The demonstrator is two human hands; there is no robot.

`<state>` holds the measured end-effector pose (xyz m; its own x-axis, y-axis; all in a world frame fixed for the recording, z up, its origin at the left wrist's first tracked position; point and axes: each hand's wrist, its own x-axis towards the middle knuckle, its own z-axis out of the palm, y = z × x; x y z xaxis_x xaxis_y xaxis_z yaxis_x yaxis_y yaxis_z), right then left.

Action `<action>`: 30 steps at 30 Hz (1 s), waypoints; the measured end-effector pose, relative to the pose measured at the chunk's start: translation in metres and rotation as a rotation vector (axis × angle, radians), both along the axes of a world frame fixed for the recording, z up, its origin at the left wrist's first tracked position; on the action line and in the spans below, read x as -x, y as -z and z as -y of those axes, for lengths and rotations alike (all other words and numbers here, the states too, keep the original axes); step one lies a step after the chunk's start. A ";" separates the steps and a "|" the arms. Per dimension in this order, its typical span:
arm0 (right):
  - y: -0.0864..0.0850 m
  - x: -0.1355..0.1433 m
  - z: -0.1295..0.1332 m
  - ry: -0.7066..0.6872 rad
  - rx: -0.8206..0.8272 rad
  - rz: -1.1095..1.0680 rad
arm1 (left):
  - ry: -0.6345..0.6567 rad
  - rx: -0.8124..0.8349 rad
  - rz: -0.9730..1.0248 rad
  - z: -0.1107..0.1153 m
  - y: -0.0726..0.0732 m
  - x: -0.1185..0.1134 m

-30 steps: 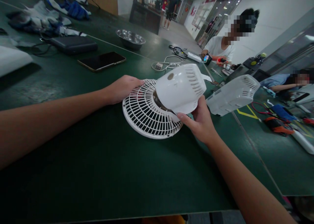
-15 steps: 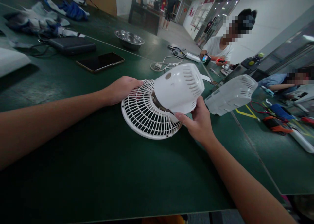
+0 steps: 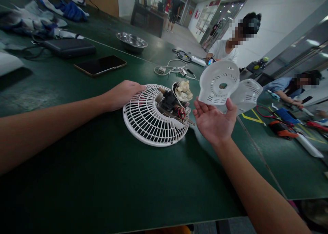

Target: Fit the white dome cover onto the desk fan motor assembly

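Observation:
A round white fan grille (image 3: 143, 124) lies on the green table, and my left hand (image 3: 124, 95) grips its left rim. On the grille's middle sits the bare fan motor (image 3: 166, 103), with red and black wires and a pale, lumpy wad (image 3: 183, 90) at its back. My right hand (image 3: 215, 121), palm up, holds the white motor cover (image 3: 217, 80) by its lower edge, off to the right of the motor. The cover's hollow inside with its slots and round hole faces me. Behind it stands another white plastic housing (image 3: 249, 94), partly hidden.
A phone (image 3: 101, 66), a black case (image 3: 69, 47) and a metal bowl (image 3: 132, 42) lie at the back left. A white cable (image 3: 170, 69) lies beyond the grille. Tools, including an orange-and-black one (image 3: 283, 129), are at the right. Two people sit across the tables.
My right hand has lifted the motor cover off the motor and moved it right, turning its inside toward me. The motor and wires now show. My left hand stays on the grille.

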<state>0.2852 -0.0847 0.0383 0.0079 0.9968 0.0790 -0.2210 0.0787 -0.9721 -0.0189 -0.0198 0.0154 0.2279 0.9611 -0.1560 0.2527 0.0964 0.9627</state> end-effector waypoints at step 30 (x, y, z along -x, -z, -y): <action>0.026 -0.050 -0.041 0.441 -0.107 1.299 | 0.030 0.034 -0.041 0.000 0.000 0.002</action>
